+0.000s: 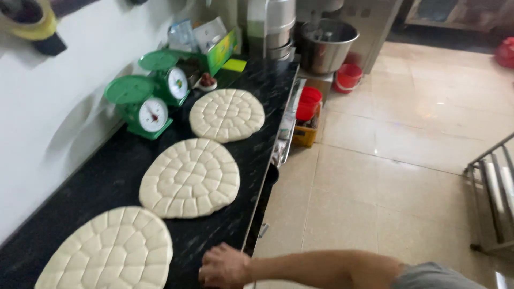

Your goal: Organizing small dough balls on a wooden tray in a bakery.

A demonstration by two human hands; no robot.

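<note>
My right hand (225, 266) rests on the front edge of a black stone counter (107, 176), with its fingers curled and nothing visible in them. My bare forearm reaches in from the lower right, with a grey sleeve at the frame's bottom. Three flat round discs of pale dough, scored into small pieces, lie in a row on the counter. The nearest disc (110, 251) is just left of my hand, the middle disc (190, 177) beyond it, and the far disc (227, 114) further back. My left hand is out of view.
Two green dial scales (140, 104) (167, 76) stand against the white wall, with a green box (222, 49) and packets behind them. Stacked metal pots (279, 27), a steel mixing bowl (326, 45), red buckets (308, 103) (348, 77) and a yellow crate sit beyond. A metal rack (495, 192) stands on the tiled floor at right.
</note>
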